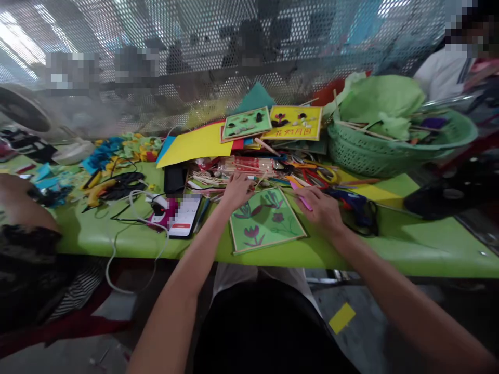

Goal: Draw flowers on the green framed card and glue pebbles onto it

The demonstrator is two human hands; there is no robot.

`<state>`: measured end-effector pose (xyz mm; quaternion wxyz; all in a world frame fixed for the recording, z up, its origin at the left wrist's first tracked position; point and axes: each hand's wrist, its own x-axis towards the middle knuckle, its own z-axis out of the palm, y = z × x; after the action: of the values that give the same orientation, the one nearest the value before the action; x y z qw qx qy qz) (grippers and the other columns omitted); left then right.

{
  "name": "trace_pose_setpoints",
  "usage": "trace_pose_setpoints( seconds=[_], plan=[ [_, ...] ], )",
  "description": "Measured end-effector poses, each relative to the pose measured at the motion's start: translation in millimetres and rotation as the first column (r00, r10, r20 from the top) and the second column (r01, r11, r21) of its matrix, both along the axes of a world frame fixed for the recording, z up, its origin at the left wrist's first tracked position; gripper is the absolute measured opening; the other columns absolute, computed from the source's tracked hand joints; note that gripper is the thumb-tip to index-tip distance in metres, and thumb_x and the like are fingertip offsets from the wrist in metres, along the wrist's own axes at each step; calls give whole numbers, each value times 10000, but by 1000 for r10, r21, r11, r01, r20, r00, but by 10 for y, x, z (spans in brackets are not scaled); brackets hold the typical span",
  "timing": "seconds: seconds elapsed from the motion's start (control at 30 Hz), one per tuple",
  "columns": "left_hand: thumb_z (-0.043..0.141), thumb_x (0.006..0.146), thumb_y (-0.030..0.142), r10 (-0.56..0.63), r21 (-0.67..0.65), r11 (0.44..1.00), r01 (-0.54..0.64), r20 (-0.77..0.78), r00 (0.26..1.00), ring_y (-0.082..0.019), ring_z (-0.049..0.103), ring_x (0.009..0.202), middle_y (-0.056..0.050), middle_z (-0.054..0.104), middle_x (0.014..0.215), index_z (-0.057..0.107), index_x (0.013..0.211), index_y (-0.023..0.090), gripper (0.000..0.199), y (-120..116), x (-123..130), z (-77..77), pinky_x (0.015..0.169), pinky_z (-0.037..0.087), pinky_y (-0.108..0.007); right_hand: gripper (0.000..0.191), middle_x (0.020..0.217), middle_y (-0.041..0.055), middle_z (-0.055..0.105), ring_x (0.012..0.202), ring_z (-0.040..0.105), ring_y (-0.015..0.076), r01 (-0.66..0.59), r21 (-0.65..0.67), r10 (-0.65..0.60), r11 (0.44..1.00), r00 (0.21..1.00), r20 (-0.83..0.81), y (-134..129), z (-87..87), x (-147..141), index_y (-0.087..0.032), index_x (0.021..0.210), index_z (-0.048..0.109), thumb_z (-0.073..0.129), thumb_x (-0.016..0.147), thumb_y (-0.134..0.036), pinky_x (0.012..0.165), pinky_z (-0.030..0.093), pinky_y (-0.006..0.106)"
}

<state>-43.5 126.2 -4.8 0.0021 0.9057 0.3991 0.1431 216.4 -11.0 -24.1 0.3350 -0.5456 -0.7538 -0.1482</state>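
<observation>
The right hand (322,208) is closed on a pink tool (306,202), a flower picture (267,226) at its left; the left hand's (238,190) grip cannot be told.

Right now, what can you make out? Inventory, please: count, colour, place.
table: 1, lime, across middle
flower picture: 1, green-purple, front centre
pen: 1, pink, picture's right
sticks: many, pale, centre
framed pictures: 2, green, yellow, back
sheet: 1, yellow, back centre
basket: 1, green, back right
glue gun: 1, yellow, left
blue tool: 1, dark blue, right
phone: 1, white-screened, centre-left
fan: 1, grey, far left
scraps: many, blue-yellow, back left
floor paper: 1, yellow, lower right
mesh wall: 1, grey, back
other people: at least 2, dark or white clothes, edges
left hand: 1, bare, at sticks
right hand: 1, bare, at pen
</observation>
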Motion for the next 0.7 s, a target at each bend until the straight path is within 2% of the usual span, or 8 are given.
trace_pose_setpoints(
  seconds=[0.1, 0.17, 0.23, 0.33, 0.43, 0.6, 0.7],
  plan=[
    [720, 899, 290, 39, 3, 999, -40, 48, 998, -314, 548, 1240, -127, 669, 1218, 722, 1070, 185, 201, -40, -18, -4, 1083, 417, -428, 280, 1101, 88, 772, 915, 734, 221, 50, -23, -48, 998, 995, 87, 3, 28, -16, -216, 1202, 710, 500, 1045, -316, 690, 513, 299],
    [729, 897, 321, 86, 13, 996, -88, 97, 992, -308, 548, 1252, -121, 666, 1264, 696, 1137, 188, 276, -96, -73, 4, 1094, 407, -420, 289, 1097, 96, 774, 921, 727, 226, 74, -36, -70, 997, 991, 110, 15, 37, -11, -213, 1187, 722, 496, 1043, -320, 678, 495, 300],
    [703, 916, 328, 145, 25, 988, -150, 148, 978, -299, 554, 1252, -110, 675, 1271, 683, 1154, 201, 271, -173, -157, 13, 1100, 395, -414, 300, 1088, 108, 773, 921, 720, 233, 93, -35, -89, 995, 990, 110, 29, 36, -4, -207, 1180, 728, 489, 1042, -326, 667, 480, 303],
    [594, 980, 309, 255, 24, 964, -265, 200, 946, -301, 601, 1166, -109, 724, 1148, 700, 1038, 215, 153, -301, -296, 13, 1045, 418, -432, 314, 1093, 116, 770, 903, 710, 236, 112, -30, -108, 993, 989, 103, 47, 21, -4, -204, 1184, 729, 482, 1041, -335, 646, 461, 306],
    [582, 983, 326, 335, 1, 940, -342, 197, 921, -332, 625, 1106, -120, 747, 1069, 710, 959, 222, 167, -390, -388, -16, 963, 450, -465, 318, 1111, 109, 769, 881, 703, 229, 119, -31, -115, 992, 988, 102, 52, 9, -14, -205, 1194, 729, 485, 1036, -333, 636, 450, 308],
    [679, 924, 317, 341, -24, 940, -341, 138, 930, -370, 564, 1239, -143, 709, 1223, 721, 1001, 228, 125, -421, -382, -85, 1022, 425, -520, 328, 1117, 122, 765, 880, 699, 238, 142, -18, -140, 990, 986, 87, 26, 3, -30, -193, 1206, 730, 488, 1032, -328, 641, 430, 317],
    [698, 916, 281, 341, -40, 940, -339, 115, 933, -373, 549, 1276, -155, 688, 1241, 722, 1005, 210, 116, -420, -354, -99, 1046, 436, -542, 335, 1106, 119, 766, 873, 698, 235, 150, -12, -149, 989, 986, 75, 11, 6, -34, -192, 1214, 727, 477, 1040, -329, 629, 411, 320]
  ],
)
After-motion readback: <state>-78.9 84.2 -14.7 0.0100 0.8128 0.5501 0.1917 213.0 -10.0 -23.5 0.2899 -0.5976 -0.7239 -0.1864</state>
